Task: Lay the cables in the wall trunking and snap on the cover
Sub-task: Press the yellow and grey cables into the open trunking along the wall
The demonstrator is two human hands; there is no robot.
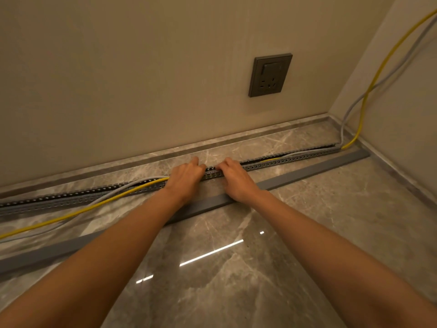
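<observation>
Two bare forearms reach in from the lower corners, with no sleeve, watch, bracelet or glove anywhere along them. The left hand (185,177) and the right hand (235,177) are likewise uncovered: no rings show on the fingers (197,162), and the nails are too small to make out. Both wrists are slim and unmarked.

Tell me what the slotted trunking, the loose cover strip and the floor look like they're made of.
Trunking: likely grey plastic, matte, with thin slotted fingers. Cover strip: seemingly the same matte grey plastic, flat and uniform. Floor: polished veined stone or marble-look tile, mirroring lights.
</observation>
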